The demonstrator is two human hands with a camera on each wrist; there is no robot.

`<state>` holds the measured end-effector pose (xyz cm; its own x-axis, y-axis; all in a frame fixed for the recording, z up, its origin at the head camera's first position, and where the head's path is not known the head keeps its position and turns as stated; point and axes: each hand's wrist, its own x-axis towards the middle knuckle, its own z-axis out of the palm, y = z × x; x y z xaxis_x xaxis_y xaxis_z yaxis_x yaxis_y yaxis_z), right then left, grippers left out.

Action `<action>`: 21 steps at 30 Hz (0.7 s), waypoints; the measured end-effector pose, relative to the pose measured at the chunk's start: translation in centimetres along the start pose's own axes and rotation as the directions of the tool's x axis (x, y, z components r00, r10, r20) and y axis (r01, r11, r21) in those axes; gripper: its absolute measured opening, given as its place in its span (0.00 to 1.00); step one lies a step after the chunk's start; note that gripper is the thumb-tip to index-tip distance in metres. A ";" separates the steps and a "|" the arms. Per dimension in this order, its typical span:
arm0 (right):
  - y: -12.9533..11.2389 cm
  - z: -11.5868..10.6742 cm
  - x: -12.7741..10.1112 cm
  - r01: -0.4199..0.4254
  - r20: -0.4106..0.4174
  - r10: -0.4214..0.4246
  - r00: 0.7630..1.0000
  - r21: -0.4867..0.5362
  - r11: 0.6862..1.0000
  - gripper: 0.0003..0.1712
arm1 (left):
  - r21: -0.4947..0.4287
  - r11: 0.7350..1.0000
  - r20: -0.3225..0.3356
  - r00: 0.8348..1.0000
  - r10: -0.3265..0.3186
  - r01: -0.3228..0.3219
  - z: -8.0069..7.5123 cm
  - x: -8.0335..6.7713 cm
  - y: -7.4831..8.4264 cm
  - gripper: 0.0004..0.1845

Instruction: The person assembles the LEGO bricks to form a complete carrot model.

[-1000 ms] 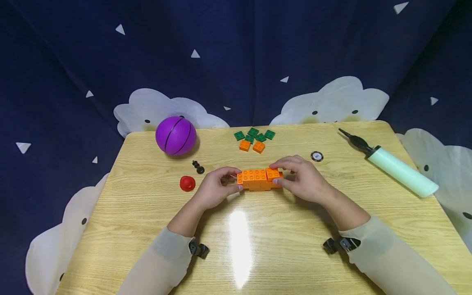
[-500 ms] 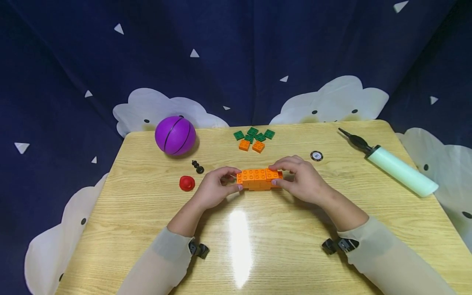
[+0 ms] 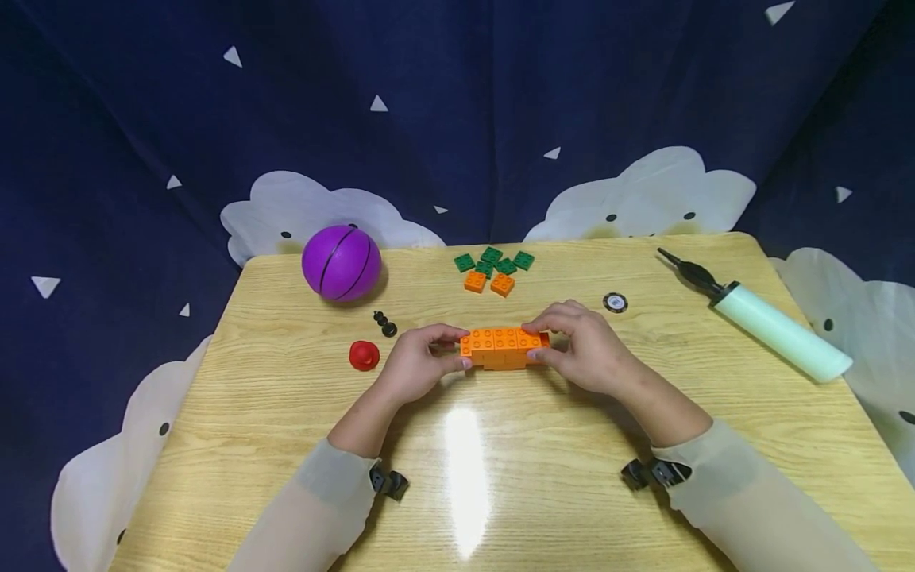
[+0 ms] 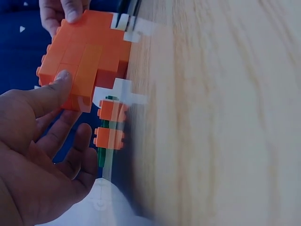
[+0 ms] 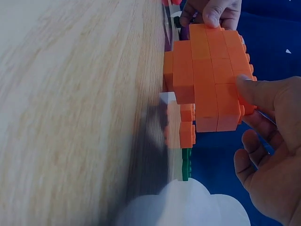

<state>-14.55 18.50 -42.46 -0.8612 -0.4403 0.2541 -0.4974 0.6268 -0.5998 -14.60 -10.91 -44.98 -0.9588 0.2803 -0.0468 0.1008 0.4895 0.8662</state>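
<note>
Near the middle of the tabletop [image 3: 286,381] sits a block of joined orange bricks [image 3: 503,348], and each hand takes one end of it, which keeps it steady from both sides. The left hand [image 3: 415,367] has its grip closed on the left end, thumb on the near face and fingers over the top, while the right hand [image 3: 586,349] pinches the right end likewise. Loose green and orange bricks [image 3: 493,270] lie toward the far edge, within reach.

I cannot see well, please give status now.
Left hand and right hand grip orange brick block ends. Block on table. Nothing in the way.
</note>
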 end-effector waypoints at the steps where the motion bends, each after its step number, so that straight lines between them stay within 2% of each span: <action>1: 0.0 0.0 0.0 -0.003 0.003 0.003 1.000 -0.001 1.000 0.20 | 0.003 1.000 -0.003 1.000 0.000 0.000 0.0 0.0 0.0 0.19; 11: 0.2 -0.3 0.2 -0.028 0.030 0.028 0.999 -0.001 1.000 0.22 | -0.002 1.000 0.014 1.000 0.015 -0.015 0.0 0.0 -0.1 0.20; 17: 1.2 -0.5 0.4 -0.018 0.060 0.015 0.998 0.058 0.998 0.24 | 0.001 1.000 0.032 0.999 0.007 -0.007 0.0 0.1 -0.1 0.21; 21: 1.5 -0.8 0.6 -0.021 0.094 0.010 0.996 0.115 0.993 0.22 | -0.004 1.000 0.029 1.000 0.001 -0.001 -0.1 0.0 -0.1 0.21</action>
<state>-15.93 19.69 -42.64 -0.8526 -0.4922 0.1754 -0.4635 0.5577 -0.6885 -14.60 -11.07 -45.04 -0.9506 0.3046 -0.0604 0.1006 0.4858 0.8683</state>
